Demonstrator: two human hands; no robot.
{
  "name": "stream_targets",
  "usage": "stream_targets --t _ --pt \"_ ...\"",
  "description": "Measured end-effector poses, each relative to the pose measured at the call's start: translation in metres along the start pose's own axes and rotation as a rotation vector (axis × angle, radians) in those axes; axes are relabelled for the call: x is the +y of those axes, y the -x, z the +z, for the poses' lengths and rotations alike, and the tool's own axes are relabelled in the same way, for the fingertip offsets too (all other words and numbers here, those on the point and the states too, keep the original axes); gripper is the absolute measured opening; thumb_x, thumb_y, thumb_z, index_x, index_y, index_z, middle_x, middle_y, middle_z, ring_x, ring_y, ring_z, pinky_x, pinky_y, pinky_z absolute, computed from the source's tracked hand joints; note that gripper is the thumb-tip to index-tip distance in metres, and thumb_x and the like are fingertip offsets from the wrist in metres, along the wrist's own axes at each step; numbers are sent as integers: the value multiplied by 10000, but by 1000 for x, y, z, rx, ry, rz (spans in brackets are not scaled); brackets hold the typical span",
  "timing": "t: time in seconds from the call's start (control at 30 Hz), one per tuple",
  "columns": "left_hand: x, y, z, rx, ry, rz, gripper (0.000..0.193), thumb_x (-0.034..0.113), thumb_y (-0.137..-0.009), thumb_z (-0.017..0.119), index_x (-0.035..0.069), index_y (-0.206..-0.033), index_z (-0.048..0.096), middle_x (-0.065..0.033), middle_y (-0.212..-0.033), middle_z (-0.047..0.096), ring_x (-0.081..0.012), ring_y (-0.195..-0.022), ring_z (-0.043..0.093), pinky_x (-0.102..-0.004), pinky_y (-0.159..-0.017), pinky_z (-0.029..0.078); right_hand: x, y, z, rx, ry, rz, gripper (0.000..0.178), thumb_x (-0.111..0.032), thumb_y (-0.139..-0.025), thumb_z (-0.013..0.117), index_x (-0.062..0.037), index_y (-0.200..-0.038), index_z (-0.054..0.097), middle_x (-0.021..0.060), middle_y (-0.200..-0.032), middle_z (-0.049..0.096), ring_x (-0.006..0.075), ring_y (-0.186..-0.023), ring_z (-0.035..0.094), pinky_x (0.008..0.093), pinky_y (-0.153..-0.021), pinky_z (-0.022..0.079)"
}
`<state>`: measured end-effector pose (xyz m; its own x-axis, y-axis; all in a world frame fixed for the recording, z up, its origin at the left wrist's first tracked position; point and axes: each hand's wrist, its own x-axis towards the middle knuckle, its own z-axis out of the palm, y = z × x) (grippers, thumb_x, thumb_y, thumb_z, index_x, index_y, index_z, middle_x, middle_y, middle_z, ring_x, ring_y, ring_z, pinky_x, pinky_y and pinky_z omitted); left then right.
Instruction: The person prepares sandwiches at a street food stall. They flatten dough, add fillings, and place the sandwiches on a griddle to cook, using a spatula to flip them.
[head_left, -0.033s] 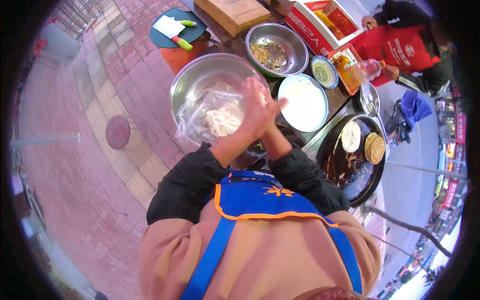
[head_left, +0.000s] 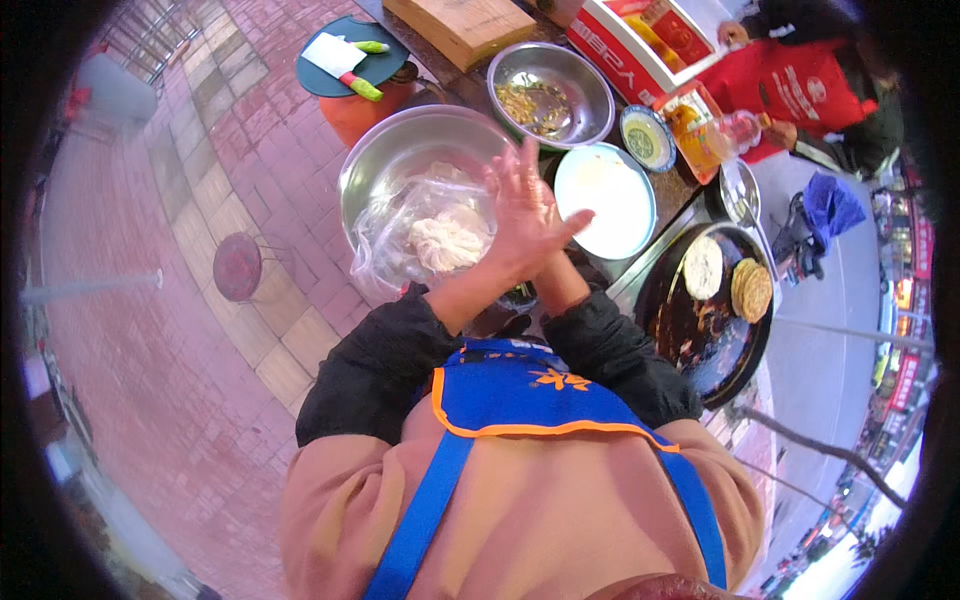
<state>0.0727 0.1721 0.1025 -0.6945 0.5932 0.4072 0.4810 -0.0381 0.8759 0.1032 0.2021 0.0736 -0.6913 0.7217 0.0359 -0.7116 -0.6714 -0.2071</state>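
Note:
My left hand (head_left: 525, 225) lies across my right hand (head_left: 552, 262), above the right rim of a large steel basin (head_left: 365, 170). The left fingers are stretched out and the thumb points to the right. Most of my right hand, its fingers included, is hidden behind the left. I see nothing held between the palms, though a small thing there would be hidden. In the basin, just left of my hands, a pale lump of dough (head_left: 445, 240) sits in a clear plastic bag (head_left: 380, 235). A white plate (head_left: 605, 205) with a blue rim is at their right.
A black round griddle (head_left: 690, 345) at the right holds a pale flatbread (head_left: 703, 268) and browned flatbreads (head_left: 751, 290). Farther back are a steel bowl (head_left: 600, 105) with chopped food, a patterned bowl (head_left: 648, 138) and a carton (head_left: 610, 45). A co-worker (head_left: 790, 90) holds a clear bottle (head_left: 738, 132).
My left hand's fingers have straightened and point more upward, and its thumb has swung farther out from the palm. The whole view has shifted slightly.

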Motion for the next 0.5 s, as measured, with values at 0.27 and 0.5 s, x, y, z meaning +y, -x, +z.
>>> stream_targets --t 0.27,0.5 --pt "-43 4 50 -97 1127 -1190 344 306 -975 474 41 -1169 576 -116 -1113 635 -274 -1006 620 -401 -890 498 -60 26 -27 78 1517 -54 570 -364 -1016 374 4 -1450 343 196 -1543 247 327 -1410 271 413 -1151 223" --pt "-8 45 152 -415 1066 -1204 332 392 -1006 459 95 -1070 593 -55 -1017 634 -195 -957 600 -339 -853 480 -159 42 -87 589 1305 -138 456 -298 -967 461 -3 -1312 505 238 -1271 570 386 -1183 542 454 -1020 398"
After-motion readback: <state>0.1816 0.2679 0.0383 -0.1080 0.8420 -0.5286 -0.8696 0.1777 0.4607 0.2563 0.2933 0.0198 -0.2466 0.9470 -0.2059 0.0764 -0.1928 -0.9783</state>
